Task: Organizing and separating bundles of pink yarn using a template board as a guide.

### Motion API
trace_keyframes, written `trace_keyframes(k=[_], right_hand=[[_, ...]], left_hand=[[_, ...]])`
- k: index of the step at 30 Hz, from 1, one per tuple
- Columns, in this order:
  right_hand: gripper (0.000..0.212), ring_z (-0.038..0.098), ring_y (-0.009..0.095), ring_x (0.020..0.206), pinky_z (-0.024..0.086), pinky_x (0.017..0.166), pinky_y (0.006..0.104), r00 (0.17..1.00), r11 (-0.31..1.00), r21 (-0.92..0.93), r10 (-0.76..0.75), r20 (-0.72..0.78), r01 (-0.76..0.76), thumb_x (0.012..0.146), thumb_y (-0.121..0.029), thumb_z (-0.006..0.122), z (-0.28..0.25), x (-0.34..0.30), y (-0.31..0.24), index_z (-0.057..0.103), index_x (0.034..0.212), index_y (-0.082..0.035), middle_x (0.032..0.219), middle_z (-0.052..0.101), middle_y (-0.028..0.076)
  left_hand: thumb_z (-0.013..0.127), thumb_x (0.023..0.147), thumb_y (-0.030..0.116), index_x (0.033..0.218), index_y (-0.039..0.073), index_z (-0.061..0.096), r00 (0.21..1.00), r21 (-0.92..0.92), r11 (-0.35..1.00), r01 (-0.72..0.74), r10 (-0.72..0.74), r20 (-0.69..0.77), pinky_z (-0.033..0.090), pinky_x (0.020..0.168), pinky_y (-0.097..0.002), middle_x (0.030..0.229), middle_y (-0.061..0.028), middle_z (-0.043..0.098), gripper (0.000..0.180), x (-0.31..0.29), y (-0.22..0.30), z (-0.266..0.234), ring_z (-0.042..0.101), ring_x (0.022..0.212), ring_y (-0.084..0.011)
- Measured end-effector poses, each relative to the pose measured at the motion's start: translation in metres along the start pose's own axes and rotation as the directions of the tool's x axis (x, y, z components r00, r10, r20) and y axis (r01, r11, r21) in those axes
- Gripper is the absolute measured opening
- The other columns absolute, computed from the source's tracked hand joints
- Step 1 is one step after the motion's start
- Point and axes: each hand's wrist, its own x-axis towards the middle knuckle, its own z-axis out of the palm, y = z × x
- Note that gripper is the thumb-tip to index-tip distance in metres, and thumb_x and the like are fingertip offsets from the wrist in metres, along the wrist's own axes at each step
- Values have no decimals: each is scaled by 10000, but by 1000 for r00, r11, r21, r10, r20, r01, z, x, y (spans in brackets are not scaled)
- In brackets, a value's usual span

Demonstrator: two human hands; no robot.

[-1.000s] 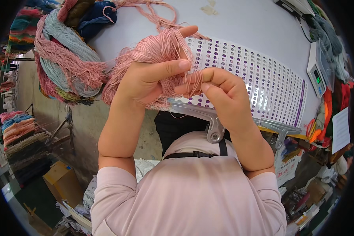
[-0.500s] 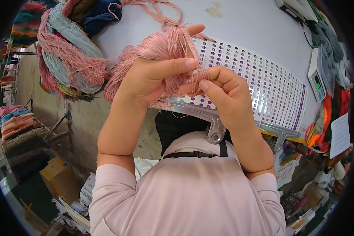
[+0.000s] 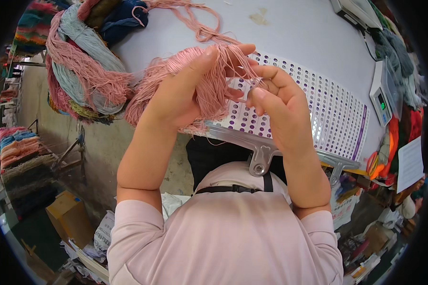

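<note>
A thick skein of pink thread hangs over my left hand, which is curled round it with the thumb raised along its upper side. Loose strands run from the skein's top across to my right hand. The thumb and fingers of that hand are bent together on a few of these pink threads, just right of the skein. Below both hands lies a white sheet with rows of purple dots, held at the table's near edge by a metal clip.
At the left edge of the pale table lies a heap of pink, light blue and dark blue skeins. A digital scale stands at the right, near grey and orange yarn. A cardboard box is on the floor, lower left.
My left thumb has lifted away from the strands beside my right hand. My right hand has shifted slightly right, drawing the pink threads out from the skein.
</note>
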Motion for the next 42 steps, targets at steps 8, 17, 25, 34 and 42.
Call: trace_keyframes(k=[8, 17, 25, 34, 42], right_hand=[[281, 426, 20, 581, 458, 698, 181, 996, 974, -211, 85, 21, -79, 801, -41, 695, 8, 8, -6, 636, 1060, 49, 680, 536, -51], [153, 425, 17, 525, 343, 485, 214, 997, 914, -397, 70, -40, -80, 795, -114, 717, 8, 6, -6, 701, 868, 20, 545, 488, -62], [109, 522, 42, 640, 404, 562, 201, 1000, 984, -179, 16, 5, -15, 828, -95, 689, 7, 7, 2, 666, 806, 8, 695, 616, 3], [101, 539, 59, 712, 425, 669, 206, 994, 990, -140, 26, 110, -10, 889, -98, 616, -10, 12, -9, 598, 891, 1, 762, 615, 6], [162, 226, 66, 492, 248, 451, 241, 973, 957, 220, -154, -170, 190, 984, -148, 482, -289, -83, -100, 569, 971, -12, 625, 238, -56]], left_hand=[[349, 980, 441, 1444, -41, 266, 986, -106, 987, 121, -107, 132, 485, 966, -419, 1427, -248, 380, 674, 0, 1, 7, 520, 1215, -334], [345, 977, 403, 1444, -39, 272, 986, -137, 982, 130, -113, 125, 485, 966, -428, 1451, -255, 345, 648, -1, 3, 7, 496, 1242, -350], [335, 980, 383, 1427, -57, 300, 993, -138, 986, 88, -75, 92, 482, 968, -438, 1428, -276, 368, 628, -2, 7, -1, 505, 1232, -358], [516, 922, 283, 1300, -59, 470, 992, 204, 977, 68, -88, 88, 506, 841, -383, 1032, -144, 602, 512, 0, 22, -26, 607, 997, -262], [359, 1018, 118, 1374, -18, 399, 929, -117, 931, -346, 357, 93, 236, 390, -180, 605, 56, 275, 384, -72, 193, -161, 238, 443, -29]])
